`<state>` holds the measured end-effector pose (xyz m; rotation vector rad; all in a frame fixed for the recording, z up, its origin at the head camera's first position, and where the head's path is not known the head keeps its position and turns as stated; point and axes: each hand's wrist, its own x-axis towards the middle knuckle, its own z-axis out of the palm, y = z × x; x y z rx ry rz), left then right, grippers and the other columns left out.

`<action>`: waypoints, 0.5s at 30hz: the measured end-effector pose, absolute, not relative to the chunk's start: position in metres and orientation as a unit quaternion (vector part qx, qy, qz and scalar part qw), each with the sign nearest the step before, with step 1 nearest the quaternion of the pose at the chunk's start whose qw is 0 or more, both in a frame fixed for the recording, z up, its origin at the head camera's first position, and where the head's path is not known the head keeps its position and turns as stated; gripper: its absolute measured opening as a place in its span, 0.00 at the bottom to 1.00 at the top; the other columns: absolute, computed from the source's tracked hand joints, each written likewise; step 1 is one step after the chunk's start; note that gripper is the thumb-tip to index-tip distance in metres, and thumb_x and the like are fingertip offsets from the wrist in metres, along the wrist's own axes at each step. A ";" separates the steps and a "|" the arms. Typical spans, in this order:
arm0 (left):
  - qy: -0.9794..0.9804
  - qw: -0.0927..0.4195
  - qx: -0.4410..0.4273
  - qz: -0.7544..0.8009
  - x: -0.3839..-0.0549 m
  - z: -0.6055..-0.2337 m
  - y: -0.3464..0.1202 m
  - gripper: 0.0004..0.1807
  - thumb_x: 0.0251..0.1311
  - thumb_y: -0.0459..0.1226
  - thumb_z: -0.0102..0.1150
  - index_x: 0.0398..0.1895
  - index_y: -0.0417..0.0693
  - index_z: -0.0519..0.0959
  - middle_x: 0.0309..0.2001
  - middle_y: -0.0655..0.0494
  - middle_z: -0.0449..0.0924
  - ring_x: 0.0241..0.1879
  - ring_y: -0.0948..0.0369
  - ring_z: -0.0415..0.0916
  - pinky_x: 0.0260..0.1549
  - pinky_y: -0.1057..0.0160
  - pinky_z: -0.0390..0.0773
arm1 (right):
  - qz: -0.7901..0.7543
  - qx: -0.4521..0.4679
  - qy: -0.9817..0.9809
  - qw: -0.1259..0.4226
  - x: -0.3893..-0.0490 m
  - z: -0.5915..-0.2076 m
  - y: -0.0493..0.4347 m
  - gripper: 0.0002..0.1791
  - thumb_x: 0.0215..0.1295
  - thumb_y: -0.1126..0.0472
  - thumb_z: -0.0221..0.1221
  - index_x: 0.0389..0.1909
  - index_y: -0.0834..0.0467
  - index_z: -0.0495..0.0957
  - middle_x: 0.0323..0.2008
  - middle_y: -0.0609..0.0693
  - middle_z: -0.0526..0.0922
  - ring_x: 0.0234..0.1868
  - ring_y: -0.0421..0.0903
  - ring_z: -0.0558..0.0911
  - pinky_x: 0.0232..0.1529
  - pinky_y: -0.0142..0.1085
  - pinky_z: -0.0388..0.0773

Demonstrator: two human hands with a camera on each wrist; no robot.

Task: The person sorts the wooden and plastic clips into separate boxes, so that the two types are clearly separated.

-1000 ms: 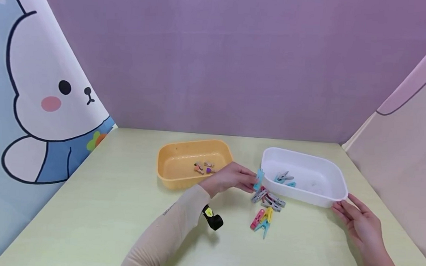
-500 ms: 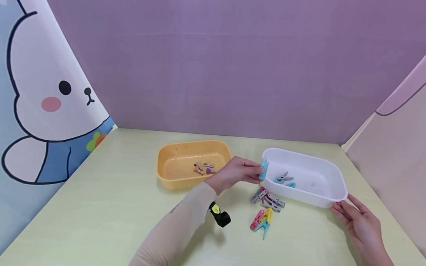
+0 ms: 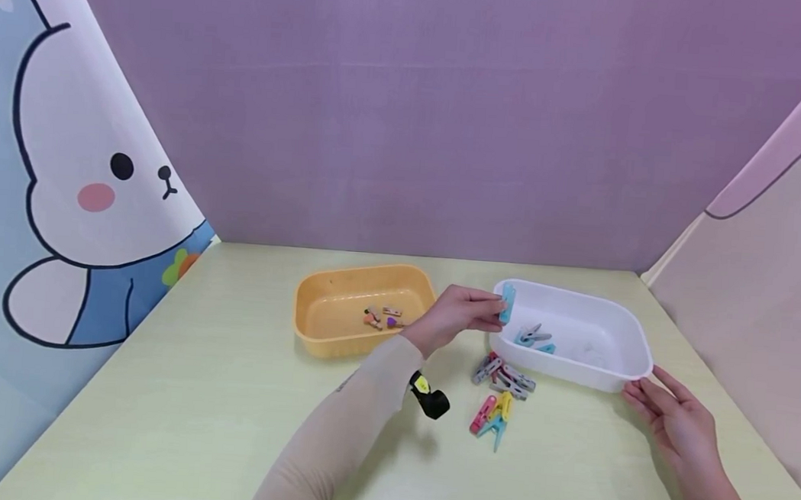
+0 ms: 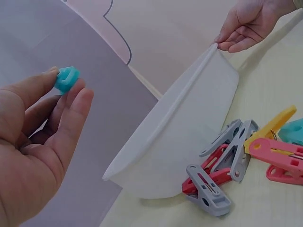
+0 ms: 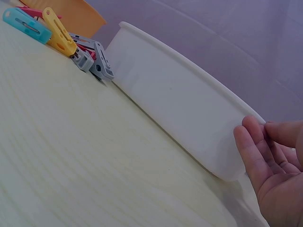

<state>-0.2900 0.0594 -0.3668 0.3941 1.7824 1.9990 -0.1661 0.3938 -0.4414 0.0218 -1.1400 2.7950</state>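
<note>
My left hand (image 3: 453, 317) pinches a light blue clothespin (image 3: 508, 303) between thumb and fingertips, above the left end of a white plastic basin (image 3: 602, 335). In the left wrist view that clothespin (image 4: 66, 80) is seen end-on. With thumb and fingers, my right hand (image 3: 680, 431) grips the basin's rim at its near right corner. Several blue and grey clothespins (image 3: 533, 334) lie inside the basin. Just in front of it is a pile of grey and red clothespins (image 4: 207, 189). Nearer to me lie a pink clothespin (image 3: 483, 413), a yellow clothespin (image 3: 503, 404) and another blue one.
Left of the white basin stands an orange basin (image 3: 329, 343) holding several small wooden clips (image 3: 374, 319) with coloured ornaments. Both stand on a pale yellow table (image 3: 191, 405). A purple backdrop (image 3: 408, 128) rises behind, with printed cloth at both sides.
My left hand has moved right and up with the blue clothespin, from beside the white basin's left end to above its rim. The right hand has stayed at the corner.
</note>
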 end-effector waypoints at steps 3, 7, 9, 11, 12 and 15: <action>0.646 0.212 0.140 0.720 -0.292 -0.365 0.063 0.14 0.66 0.36 0.63 0.51 0.38 0.84 0.38 0.49 0.86 0.37 0.58 0.85 0.46 0.58 0.85 | 0.924 0.013 -0.378 0.061 -0.166 -0.442 0.394 0.20 0.72 0.81 0.43 0.45 0.64 0.83 0.36 0.64 0.86 0.38 0.55 0.88 0.43 0.42 0.86; 0.640 0.203 0.137 0.728 -0.296 -0.363 0.069 0.14 0.65 0.37 0.64 0.50 0.39 0.84 0.38 0.51 0.86 0.37 0.58 0.86 0.46 0.59 0.85 | 0.923 0.016 -0.380 0.061 -0.166 -0.442 0.394 0.20 0.71 0.81 0.43 0.45 0.64 0.83 0.36 0.64 0.86 0.38 0.55 0.88 0.43 0.42 0.86; 0.634 0.199 0.134 0.736 -0.297 -0.362 0.072 0.14 0.65 0.36 0.64 0.50 0.38 0.84 0.38 0.50 0.86 0.38 0.56 0.86 0.46 0.58 0.85 | 0.922 0.015 -0.381 0.062 -0.166 -0.442 0.394 0.20 0.71 0.81 0.43 0.45 0.64 0.83 0.36 0.64 0.86 0.38 0.55 0.88 0.43 0.42 0.86; 0.625 0.195 0.132 0.744 -0.298 -0.361 0.076 0.13 0.65 0.36 0.64 0.50 0.37 0.84 0.38 0.49 0.86 0.40 0.53 0.86 0.46 0.57 0.85 | 0.922 0.014 -0.382 0.062 -0.166 -0.442 0.394 0.20 0.71 0.81 0.43 0.45 0.64 0.83 0.36 0.64 0.86 0.38 0.55 0.88 0.43 0.42 0.86; 0.623 0.193 0.131 0.747 -0.299 -0.360 0.077 0.14 0.65 0.35 0.64 0.50 0.37 0.84 0.38 0.49 0.86 0.41 0.52 0.86 0.46 0.57 0.84 | 0.922 0.014 -0.382 0.062 -0.166 -0.442 0.394 0.20 0.71 0.81 0.43 0.45 0.64 0.83 0.36 0.64 0.86 0.38 0.55 0.88 0.43 0.42 0.86; 0.614 0.183 0.132 0.756 -0.300 -0.360 0.083 0.13 0.66 0.34 0.63 0.50 0.35 0.84 0.38 0.48 0.86 0.41 0.50 0.86 0.44 0.59 0.85 | 0.924 0.016 -0.378 0.063 -0.166 -0.442 0.394 0.20 0.71 0.81 0.43 0.45 0.64 0.83 0.36 0.64 0.86 0.38 0.55 0.88 0.43 0.42 0.86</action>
